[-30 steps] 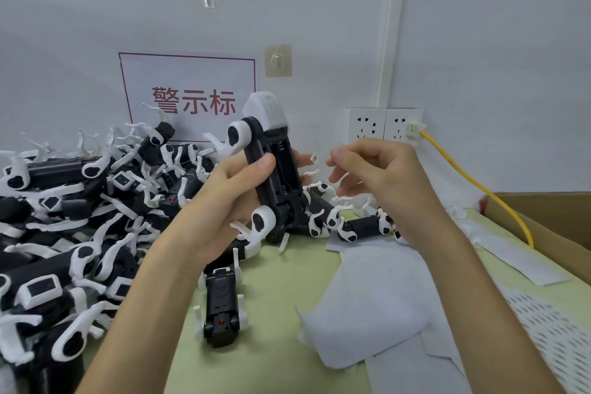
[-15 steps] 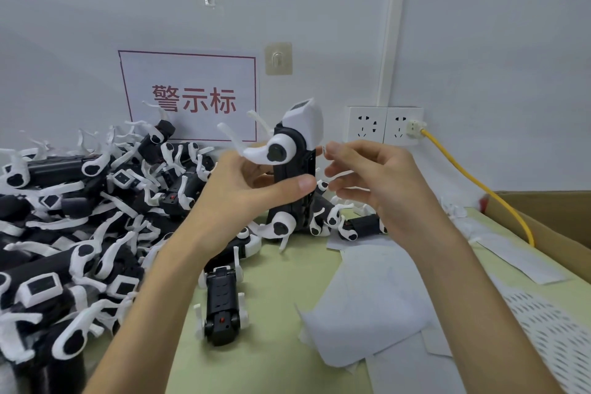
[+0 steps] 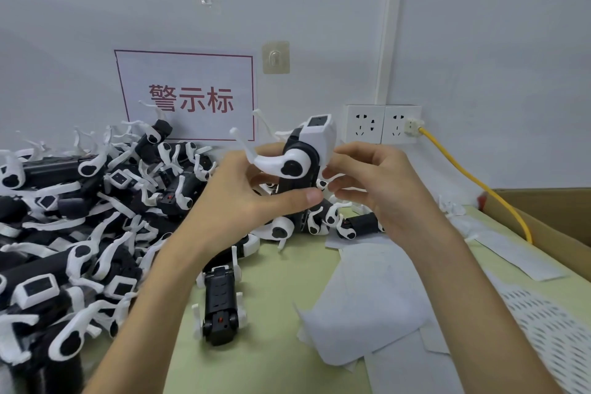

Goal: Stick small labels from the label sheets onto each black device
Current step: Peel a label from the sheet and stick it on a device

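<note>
My left hand (image 3: pixel 246 192) grips a black device (image 3: pixel 295 184) with white arms and a white head, holding it upright above the table with the thumb across its front. My right hand (image 3: pixel 367 182) is at the device's right side, fingers curled and fingertips against its body; any label between them is hidden. Another black device (image 3: pixel 220 307) lies on the green table just below my left forearm. Label sheets (image 3: pixel 367 301) lie under my right forearm, and a sheet dotted with small labels (image 3: pixel 550 326) is at the right edge.
A large heap of black-and-white devices (image 3: pixel 80 224) fills the left side up to the wall. A cardboard box (image 3: pixel 543 221) stands at the right, with a yellow cable (image 3: pixel 473 182) running from the wall sockets (image 3: pixel 380 123) into it. A red-lettered sign (image 3: pixel 188 96) hangs behind.
My left hand has turned the device so its white head faces right and moved it rightward. My right hand has closed in from apart to touching the device's side.
</note>
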The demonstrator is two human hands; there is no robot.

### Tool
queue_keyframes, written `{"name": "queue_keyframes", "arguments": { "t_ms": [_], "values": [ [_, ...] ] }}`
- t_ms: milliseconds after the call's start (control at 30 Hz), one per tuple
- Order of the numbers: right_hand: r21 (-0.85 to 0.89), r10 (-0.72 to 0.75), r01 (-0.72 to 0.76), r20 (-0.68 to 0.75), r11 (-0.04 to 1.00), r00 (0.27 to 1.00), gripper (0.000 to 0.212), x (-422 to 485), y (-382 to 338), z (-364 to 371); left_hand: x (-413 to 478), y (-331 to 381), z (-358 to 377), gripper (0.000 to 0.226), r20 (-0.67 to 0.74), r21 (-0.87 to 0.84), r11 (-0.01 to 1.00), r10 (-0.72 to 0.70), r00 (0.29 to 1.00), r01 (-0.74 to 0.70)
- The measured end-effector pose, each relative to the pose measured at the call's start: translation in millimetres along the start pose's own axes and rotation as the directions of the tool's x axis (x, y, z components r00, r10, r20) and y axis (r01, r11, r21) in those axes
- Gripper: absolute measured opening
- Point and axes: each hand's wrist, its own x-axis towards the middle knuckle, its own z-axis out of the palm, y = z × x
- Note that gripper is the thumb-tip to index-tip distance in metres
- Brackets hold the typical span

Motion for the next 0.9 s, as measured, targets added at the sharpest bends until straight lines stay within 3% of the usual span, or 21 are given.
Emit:
{"name": "queue_keyframes", "arguments": {
  "t_ms": [300, 400, 533, 633, 733, 800, 900],
  "values": [
    [-0.004, -0.004, 0.004, -0.012, 1.000, 1.000, 0.010, 1.4, 1.3, -1.8, 0.0, -1.3, 1.0, 0.020, 0.001, 0.040, 0.999, 0.007, 1.000, -0.008],
    [-0.061, -0.125, 0.119, -0.106, 0.991, 0.986, 0.007, 2.1, 1.7, 1.2, 0.7, -2.7, 1.4, 0.021, -0.022, -0.020, 1.000, -0.022, 1.000, 0.021],
    [-0.185, -0.340, 0.302, -0.238, 0.935, 0.910, 0.011, 3.3, 0.4, 0.6, 2.5, -7.7, 3.3, 0.038, -0.154, -0.235, 0.969, -0.117, 0.981, 0.079],
    [-0.073, -0.334, 0.326, -0.262, 0.943, 0.905, 0.010, 2.5, -2.3, -3.3, 6.7, -8.8, 6.9, 0.031, -0.279, -0.490, 0.868, -0.247, 0.928, 0.083],
    [0.065, -0.259, 0.276, -0.201, 0.959, 0.945, 0.008, 0.9, -5.1, -2.9, 7.8, -8.3, 7.7, 0.036, -0.262, -0.705, 0.703, -0.384, 0.885, 0.096],
    [0.197, -0.210, 0.233, -0.132, 0.952, 0.969, 0.013, 0.3, -6.7, -1.7, 8.6, -8.7, 7.5, 0.043, -0.263, -0.791, 0.605, -0.463, 0.846, 0.085],
    [0.347, -0.175, 0.159, 0.015, 0.924, 0.984, 0.018, -2.3, -8.4, 3.6, 10.5, -8.4, 9.1, 0.030, -0.318, -0.857, 0.516, -0.532, 0.785, 0.003]
  ]
}}
